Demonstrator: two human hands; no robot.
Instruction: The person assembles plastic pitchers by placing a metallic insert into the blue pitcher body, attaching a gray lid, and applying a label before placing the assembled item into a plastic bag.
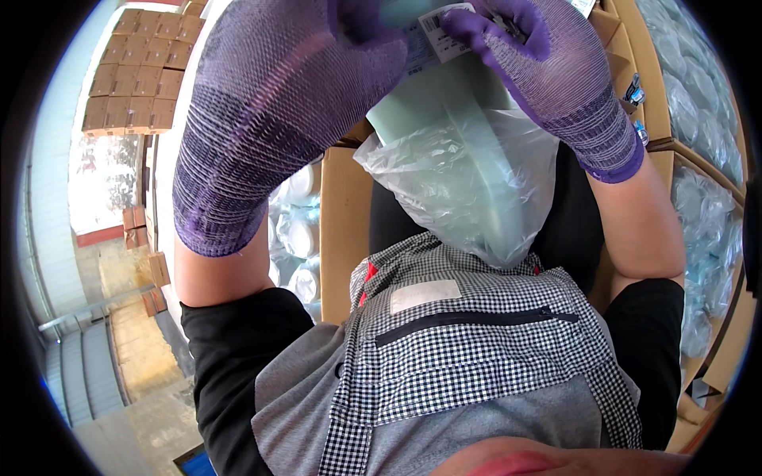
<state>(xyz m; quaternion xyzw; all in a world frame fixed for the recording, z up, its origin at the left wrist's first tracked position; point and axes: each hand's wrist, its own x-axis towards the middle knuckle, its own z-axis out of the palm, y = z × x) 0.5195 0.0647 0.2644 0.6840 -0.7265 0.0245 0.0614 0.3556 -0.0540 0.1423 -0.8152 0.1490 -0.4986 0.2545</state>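
In front of my chest is a pale green plastic vessel with a long curved bar like a handle, its lower part inside a clear plastic bag. My left hand, in a purple and grey knit glove, is closed around the vessel's upper side at the top of the view; its fingertips are partly hidden. A white printed label lies against the vessel near its top. My right hand, gloved alike, has its thumb and fingers curled and pinched at the label's edge.
Open cardboard boxes stand close on both sides. Bagged pale plastic goods fill the left one, and more wrapped goods the right ones. Small blue and white packets lie by my right wrist. Stacked brown cartons stand at the far left.
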